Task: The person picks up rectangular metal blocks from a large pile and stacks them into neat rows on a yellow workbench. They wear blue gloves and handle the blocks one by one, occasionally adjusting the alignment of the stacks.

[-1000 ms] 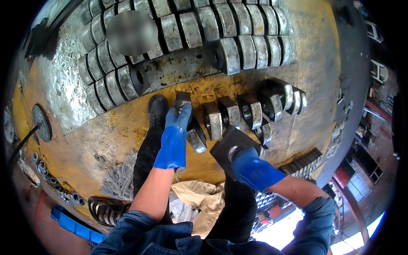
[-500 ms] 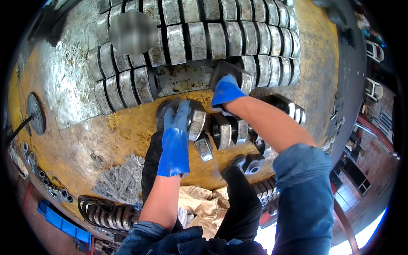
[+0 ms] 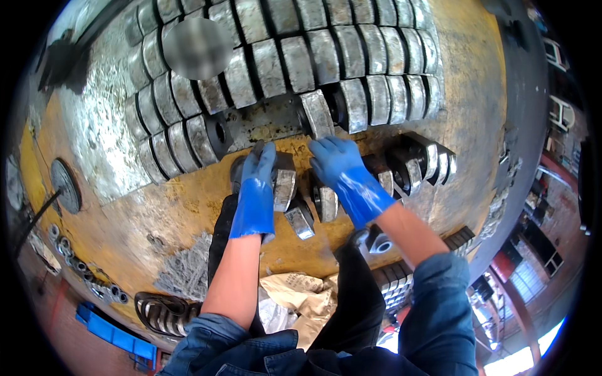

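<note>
Head view: the right hand [image 3: 342, 161] is hovering unclenched just beside a block [image 3: 318, 114] standing askew by a row [image 3: 378, 100]; the left hand's [image 3: 256, 164] grip isn't showing clearly. Careless nudging could topple the block.

Two thick metal blocks by the gloved hands: a far block [image 3: 318, 114] just beyond the right hand [image 3: 338, 161], and a near block [image 3: 285, 186] just right of the left hand [image 3: 258, 166].
The far block shows a worn, silver-grey face, patchy with dull marks, and a dark side toward its left; its long face slants, the upper end leaning left, the lower end nearest the right hand, though contact there cannot be told. The near block, between the two hands, has a similar scuffed, silvery face and a darker surface at its far end; the left hand overlaps its left edge, hiding any grip.
</note>
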### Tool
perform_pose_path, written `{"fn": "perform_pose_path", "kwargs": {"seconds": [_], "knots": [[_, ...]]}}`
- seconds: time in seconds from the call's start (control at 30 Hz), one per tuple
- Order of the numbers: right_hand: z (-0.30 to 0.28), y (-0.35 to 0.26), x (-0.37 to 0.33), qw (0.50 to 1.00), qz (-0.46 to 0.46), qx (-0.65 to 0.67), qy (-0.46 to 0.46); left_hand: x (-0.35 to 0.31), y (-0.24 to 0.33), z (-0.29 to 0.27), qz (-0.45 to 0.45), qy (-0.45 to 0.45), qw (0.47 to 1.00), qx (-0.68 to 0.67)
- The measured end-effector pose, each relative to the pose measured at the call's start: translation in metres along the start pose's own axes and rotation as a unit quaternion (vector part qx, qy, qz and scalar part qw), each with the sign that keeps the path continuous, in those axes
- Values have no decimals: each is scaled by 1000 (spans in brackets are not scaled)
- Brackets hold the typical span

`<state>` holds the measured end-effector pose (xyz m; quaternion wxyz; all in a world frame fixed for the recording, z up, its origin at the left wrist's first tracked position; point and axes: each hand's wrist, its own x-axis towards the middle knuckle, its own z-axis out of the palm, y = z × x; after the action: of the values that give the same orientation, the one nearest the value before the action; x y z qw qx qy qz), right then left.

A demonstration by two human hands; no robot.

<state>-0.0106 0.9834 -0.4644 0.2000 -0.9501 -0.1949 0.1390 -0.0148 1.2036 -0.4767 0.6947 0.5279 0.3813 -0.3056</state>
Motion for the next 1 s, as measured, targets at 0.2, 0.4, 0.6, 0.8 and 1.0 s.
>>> {"fn": "perform_pose_path", "kwargs": {"seconds": [0.2, 0.4, 0.6, 0.8, 1.0], "knots": [[25, 20, -107, 950, 285, 126, 15, 91, -38, 29, -103, 26, 994, -39], [52, 7, -215, 897, 327, 268, 130, 167, -48, 90, -92, -97, 978, -158], [71, 5, -351, 855, 459, 175, 168, 141, -22, 174, -124, -283, 939, -150], [77, 71, -438, 763, 596, 136, 211, 161, -33, 147, -67, -196, 977, -41], [135, 177, -450, 700, 511, 481, 135, 66, -37, 121, -38, -23, 995, 89]]}}
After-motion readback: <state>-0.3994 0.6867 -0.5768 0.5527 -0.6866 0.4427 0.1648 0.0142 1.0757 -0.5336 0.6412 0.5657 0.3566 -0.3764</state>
